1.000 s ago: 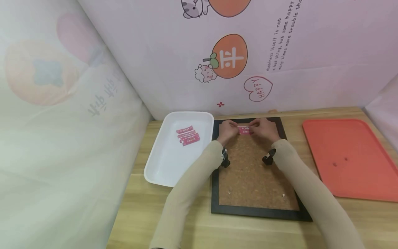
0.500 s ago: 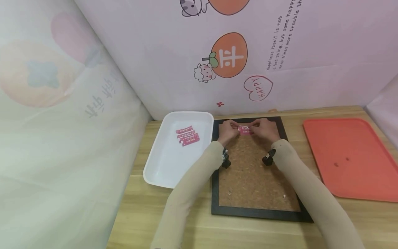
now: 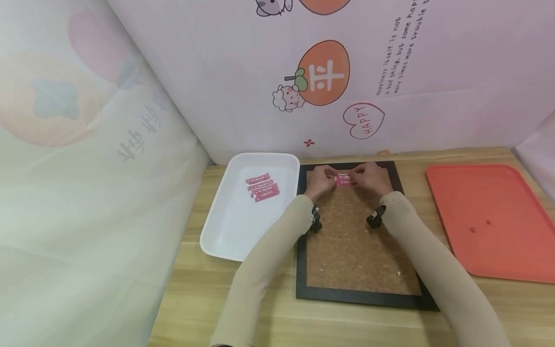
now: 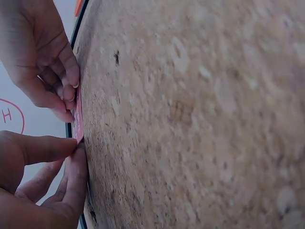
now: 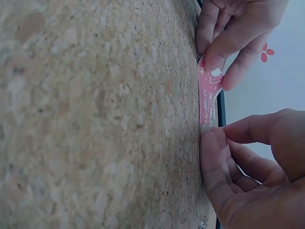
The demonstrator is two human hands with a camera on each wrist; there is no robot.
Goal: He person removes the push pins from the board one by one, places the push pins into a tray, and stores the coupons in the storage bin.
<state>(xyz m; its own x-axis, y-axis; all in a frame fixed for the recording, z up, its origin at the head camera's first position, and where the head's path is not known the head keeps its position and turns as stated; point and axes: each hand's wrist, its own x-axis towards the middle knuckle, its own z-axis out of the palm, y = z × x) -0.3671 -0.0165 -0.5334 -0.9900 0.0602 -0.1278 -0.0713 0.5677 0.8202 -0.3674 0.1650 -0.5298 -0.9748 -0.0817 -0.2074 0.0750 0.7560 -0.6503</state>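
Note:
A small pink coupon point(image 3: 344, 181) with white print lies at the top of a black-framed corkboard point(image 3: 361, 246). My left hand point(image 3: 320, 182) pinches its left end between thumb and fingers. At the other end my right hand point(image 3: 373, 179) has thumb and fingertips closed on the coupon. In the right wrist view the coupon point(image 5: 208, 98) stretches between both hands, close along the cork, its left end bent slightly up. The left wrist view shows just a pink strip of the coupon point(image 4: 78, 119); fingers hide the ends.
Left of the board stands a white tray point(image 3: 225, 231) holding several pink coupons point(image 3: 265, 193). A red tray point(image 3: 490, 217) lies on the right. Small white specks point(image 3: 399, 273) show on the lower cork. A printed cloth wall point(image 3: 256, 96) rises behind the board.
The head view has shifted slightly. Both hands stay at the coupon's ends, and the coupon keeps its place at the top of the board.

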